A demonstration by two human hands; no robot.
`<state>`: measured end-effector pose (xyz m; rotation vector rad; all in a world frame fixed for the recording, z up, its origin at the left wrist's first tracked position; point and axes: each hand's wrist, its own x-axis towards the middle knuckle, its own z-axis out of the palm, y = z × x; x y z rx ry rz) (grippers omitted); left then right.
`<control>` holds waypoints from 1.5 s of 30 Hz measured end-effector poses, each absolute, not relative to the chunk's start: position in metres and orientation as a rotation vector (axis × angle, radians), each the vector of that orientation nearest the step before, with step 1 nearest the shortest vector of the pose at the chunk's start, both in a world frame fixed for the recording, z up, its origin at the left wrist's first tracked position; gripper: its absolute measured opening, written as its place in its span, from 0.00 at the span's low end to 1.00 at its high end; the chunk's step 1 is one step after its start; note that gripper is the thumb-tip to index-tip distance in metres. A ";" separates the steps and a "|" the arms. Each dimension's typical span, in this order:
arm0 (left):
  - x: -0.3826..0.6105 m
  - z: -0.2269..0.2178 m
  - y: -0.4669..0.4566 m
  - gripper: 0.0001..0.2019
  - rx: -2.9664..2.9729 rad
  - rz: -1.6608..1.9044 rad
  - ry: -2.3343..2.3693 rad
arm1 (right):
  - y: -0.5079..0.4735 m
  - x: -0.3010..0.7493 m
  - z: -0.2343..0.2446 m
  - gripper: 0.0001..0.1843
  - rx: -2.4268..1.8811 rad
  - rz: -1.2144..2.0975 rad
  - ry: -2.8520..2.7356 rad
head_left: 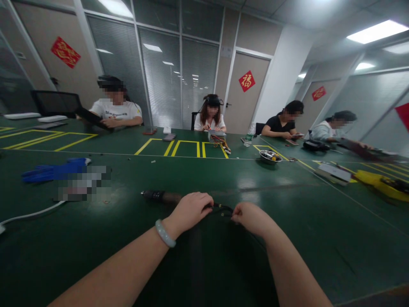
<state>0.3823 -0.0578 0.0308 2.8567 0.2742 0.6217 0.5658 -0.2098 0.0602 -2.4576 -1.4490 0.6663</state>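
A dark, pen-shaped electric screwdriver (156, 195) lies across the green table, its silver tip pointing left. My left hand (191, 207), with a pale bangle at its wrist, is closed over the rear of the screwdriver's body and hides that part. From there a black cord (226, 208) runs right in a small bend, with little light bits on it. At the bend, my right hand (251, 217) pinches the cord between thumb and fingers. A stretch of the cord trails away under my right forearm.
Blue gloves (57, 170) and a blurred-out item with a white cable (35, 216) lie left. Farther off are a metal bowl (270, 157), a water bottle (249, 135), a white box (333, 174) and a yellow item (380, 184). Several people sit along the far side.
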 end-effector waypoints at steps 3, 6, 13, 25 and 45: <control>0.379 0.033 -0.054 0.06 2.869 0.617 0.223 | -0.208 0.558 0.061 0.08 -2.443 0.567 -1.401; 0.378 0.032 -0.053 0.06 2.844 0.645 0.221 | -0.204 0.553 0.060 0.09 -2.422 0.445 -1.344; 0.381 0.029 -0.057 0.04 2.810 0.681 0.306 | -0.186 0.552 0.054 0.09 -2.380 0.165 -1.224; 0.381 0.028 -0.058 0.06 2.804 0.662 0.347 | -0.179 0.543 0.046 0.07 -2.321 0.328 -1.564; 0.382 0.031 -0.061 0.05 2.805 0.678 0.397 | -0.179 0.540 0.039 0.08 -2.277 0.349 -1.508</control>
